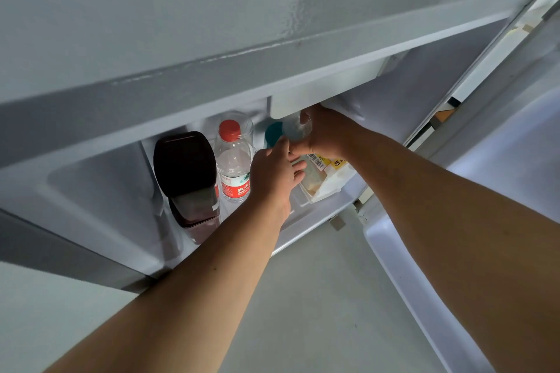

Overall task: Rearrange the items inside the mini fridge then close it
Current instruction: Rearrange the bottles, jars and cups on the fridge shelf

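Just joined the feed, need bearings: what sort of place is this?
Likely a room with a plain pale floor, at an open mini fridge: water bottle and dark-lidded jug stand inside, door open on the right.

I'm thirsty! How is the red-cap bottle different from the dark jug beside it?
The bottle has a small round red cap; the jug has a wide, squarish dark-brown lid. The bottle is see-through with a red label; the jug looks dark all over. The bottle is slimmer than the jug. Both stand upright side by side in the fridge.
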